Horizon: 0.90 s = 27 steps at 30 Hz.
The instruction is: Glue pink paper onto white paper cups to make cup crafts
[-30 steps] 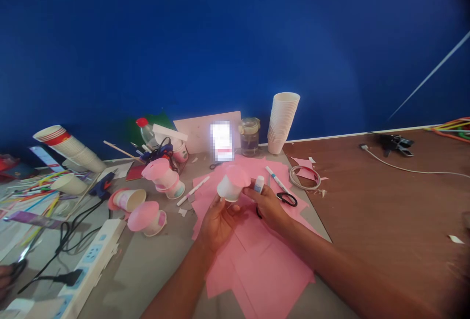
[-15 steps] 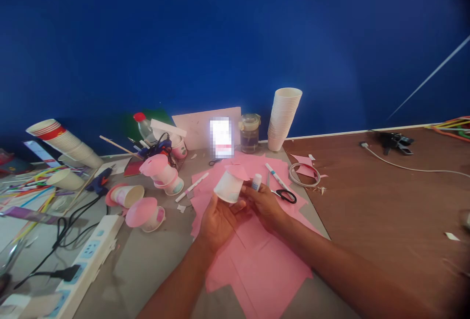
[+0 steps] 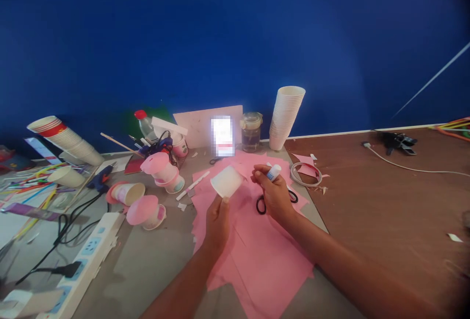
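My left hand [image 3: 217,221] is closed around a white paper cup [image 3: 225,182], tilted above the pink paper, with the thumb along its side. Behind the cup shows some pink paper; whether it is attached to the cup I cannot tell. To the right, apart from the cup, my right hand [image 3: 273,191] grips a small white glue stick [image 3: 273,172] with a blue label, its end poking up between the fingers. Black-handled scissors [image 3: 261,205] lie partly hidden under that hand. Overlapping pink paper sheets [image 3: 264,265] spread beneath both hands.
Cups with pink brims [image 3: 147,212] stand at left, near a power strip [image 3: 91,248] and a glue gun [image 3: 99,180]. Behind are a lit phone [image 3: 223,136], a glass jar [image 3: 251,133] and a tall cup stack [image 3: 287,118]. A coiled ring [image 3: 306,175] lies right.
My right hand has moved away from the cup, up and to the right, with the glue stick. The cup has turned in my left hand. The scissors' handles show more.
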### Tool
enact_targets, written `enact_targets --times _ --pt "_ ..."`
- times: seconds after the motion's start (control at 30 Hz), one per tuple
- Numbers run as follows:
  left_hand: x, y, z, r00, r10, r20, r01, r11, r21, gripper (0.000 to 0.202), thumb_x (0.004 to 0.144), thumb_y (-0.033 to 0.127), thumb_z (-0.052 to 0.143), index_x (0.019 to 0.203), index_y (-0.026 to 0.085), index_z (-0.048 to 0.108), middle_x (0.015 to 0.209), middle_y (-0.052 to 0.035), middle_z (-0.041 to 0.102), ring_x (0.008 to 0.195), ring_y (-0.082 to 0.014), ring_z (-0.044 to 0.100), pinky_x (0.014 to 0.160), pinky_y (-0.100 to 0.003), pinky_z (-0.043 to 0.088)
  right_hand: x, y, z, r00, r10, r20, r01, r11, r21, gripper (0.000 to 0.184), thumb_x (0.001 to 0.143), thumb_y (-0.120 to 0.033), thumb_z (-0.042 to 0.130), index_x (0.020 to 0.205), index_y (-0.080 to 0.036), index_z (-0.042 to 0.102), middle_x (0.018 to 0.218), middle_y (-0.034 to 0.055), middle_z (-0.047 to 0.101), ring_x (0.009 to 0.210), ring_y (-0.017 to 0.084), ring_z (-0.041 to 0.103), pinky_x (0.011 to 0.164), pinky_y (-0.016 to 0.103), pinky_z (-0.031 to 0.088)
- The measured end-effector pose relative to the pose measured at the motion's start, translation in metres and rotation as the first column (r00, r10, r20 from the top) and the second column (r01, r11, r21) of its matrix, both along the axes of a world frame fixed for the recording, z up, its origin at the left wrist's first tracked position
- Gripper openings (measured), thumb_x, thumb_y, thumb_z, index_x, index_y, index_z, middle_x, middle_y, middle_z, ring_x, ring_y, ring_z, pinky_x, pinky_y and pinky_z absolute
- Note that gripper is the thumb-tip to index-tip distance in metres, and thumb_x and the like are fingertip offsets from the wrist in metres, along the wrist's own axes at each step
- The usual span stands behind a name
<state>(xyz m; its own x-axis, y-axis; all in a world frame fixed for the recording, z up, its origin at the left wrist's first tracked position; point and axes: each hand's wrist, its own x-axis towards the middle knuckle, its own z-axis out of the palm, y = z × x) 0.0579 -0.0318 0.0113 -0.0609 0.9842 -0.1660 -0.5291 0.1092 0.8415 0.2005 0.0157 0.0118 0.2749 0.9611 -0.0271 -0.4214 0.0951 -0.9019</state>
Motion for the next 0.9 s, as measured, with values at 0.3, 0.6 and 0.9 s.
enact_targets --times 0.3,0.6,0.9 --pt "0.002 0.000 0.003 0.879 0.138 -0.457 0.036 0.936 0.352 0.013 0.075 0.015 0.064 0.084 0.023 0.069 0.125 -0.0055 0.056 0.134 -0.0225 0.031 0.111 -0.030 0.020 -0.003 -0.007 0.014 0.972 0.064 0.225 -0.075 0.996 0.040 0.011 0.072 -0.032 0.065 0.079 -0.024 0.064 0.070 0.0000 0.061 0.068 0.017 0.055 0.069 0.033 0.045" --pt "-0.003 0.001 -0.010 0.797 0.127 -0.590 0.106 0.933 0.343 0.019 0.075 0.021 0.064 0.093 0.024 0.069 0.142 -0.0065 0.040 0.139 -0.0266 0.017 0.112 -0.040 0.015 -0.001 -0.006 0.010 0.893 0.095 0.441 -0.110 0.994 0.007 0.015 0.074 -0.034 0.061 0.080 -0.021 0.063 0.074 0.0024 0.064 0.071 0.019 0.057 0.068 0.032 0.044" --pt "-0.004 0.005 -0.029 0.405 0.457 -0.792 0.277 0.764 0.582 0.017 0.084 0.016 0.051 0.094 0.016 0.065 0.142 -0.0152 0.039 0.135 -0.0295 0.029 0.106 -0.053 0.029 0.002 -0.006 0.003 0.737 -0.021 0.675 0.033 0.999 -0.005 0.020 0.076 -0.035 0.053 0.067 -0.018 0.057 0.056 -0.0028 0.051 0.052 0.012 0.043 0.051 0.024 0.034"
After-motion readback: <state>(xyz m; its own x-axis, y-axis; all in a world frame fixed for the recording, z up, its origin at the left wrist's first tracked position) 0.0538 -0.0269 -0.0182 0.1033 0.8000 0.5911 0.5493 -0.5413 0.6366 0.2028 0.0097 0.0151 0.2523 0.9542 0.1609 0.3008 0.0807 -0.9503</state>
